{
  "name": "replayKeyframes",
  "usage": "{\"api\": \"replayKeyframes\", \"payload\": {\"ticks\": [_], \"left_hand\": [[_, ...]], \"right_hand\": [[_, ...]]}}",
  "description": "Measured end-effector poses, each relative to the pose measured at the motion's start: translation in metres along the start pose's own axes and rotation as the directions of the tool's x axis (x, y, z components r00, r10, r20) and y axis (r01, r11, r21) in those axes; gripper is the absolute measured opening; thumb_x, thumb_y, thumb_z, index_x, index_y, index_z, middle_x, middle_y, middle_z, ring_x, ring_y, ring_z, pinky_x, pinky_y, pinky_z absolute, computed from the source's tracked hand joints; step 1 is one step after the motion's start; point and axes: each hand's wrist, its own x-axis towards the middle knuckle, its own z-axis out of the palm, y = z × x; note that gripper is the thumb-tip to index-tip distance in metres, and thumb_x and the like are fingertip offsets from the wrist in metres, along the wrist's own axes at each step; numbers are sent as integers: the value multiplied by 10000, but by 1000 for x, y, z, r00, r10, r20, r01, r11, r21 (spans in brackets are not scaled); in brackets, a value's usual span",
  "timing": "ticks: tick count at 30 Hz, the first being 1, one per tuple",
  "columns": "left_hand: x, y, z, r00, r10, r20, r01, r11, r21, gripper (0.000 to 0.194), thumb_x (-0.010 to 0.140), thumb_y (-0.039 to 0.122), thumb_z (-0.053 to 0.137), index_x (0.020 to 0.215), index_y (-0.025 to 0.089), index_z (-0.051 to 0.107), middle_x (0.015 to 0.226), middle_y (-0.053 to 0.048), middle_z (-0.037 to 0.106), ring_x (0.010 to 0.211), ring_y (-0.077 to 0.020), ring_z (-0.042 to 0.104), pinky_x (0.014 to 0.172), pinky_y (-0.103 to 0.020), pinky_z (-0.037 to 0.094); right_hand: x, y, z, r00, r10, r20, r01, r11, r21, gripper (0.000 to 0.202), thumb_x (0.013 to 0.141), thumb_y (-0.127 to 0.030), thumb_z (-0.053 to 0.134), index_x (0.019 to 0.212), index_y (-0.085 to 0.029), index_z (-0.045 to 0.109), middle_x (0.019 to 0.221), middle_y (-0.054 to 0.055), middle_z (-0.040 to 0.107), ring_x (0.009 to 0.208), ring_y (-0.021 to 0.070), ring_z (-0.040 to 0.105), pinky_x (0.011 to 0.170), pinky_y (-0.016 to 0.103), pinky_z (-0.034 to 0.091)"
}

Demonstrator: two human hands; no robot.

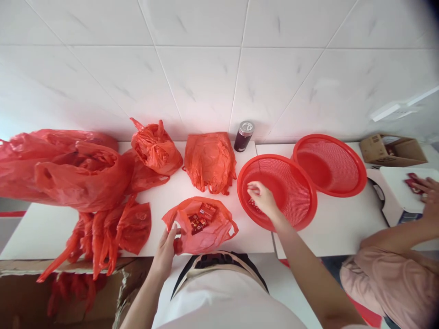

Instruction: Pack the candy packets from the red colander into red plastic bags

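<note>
Red bag on the table, near side, rim clamped in our left grip, could spill its packets should we slip; our right grip, inside the left basket, we cannot tell.

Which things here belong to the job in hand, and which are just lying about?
In use:
open red bag, in the left hand
red packets inside it
nearer basket, right hand over it

Likely just lying about:
dark tumbler
farther basket, perhaps
</note>
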Motion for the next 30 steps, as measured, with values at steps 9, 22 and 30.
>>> {"api": "replayKeyframes", "payload": {"ticks": [9, 22, 30], "left_hand": [[-14, 15, 12, 997, 26, -66, -22, 998, 63, 476, 758, 618, 626, 915, 169, 651, 644, 26, 597, 478, -74, 494, 459, -189, 371], [-9, 4, 13, 999, 4, -41, -3, 1000, 19, 508, 748, 634, 615, 981, 183, 642, 606, 35, 576, 482, -98, 508, 447, -195, 377], [-13, 21, 16, 996, 69, -50, -62, 989, 135, 471, 782, 638, 567, 858, 177, 625, 639, 31, 579, 496, -86, 480, 470, -190, 363]], "right_hand": [[5, 71, 6, 942, 330, 57, -305, 916, -262, 840, 718, -290, 727, 1464, -258, 342, 1450, 247, 284, 925, 262, 650, 743, 346, 477], [1, 31, -26, 971, 239, 18, -231, 915, 331, 293, 842, -217, 538, 1133, -183, 524, 974, 72, 638, 813, 183, 676, 687, 291, 575], [-40, -80, 87, 939, -303, 166, 241, 919, 313, 224, 782, -217, 638, 1004, -202, 613, 987, 38, 651, 881, 192, 645, 800, 341, 538]]}}
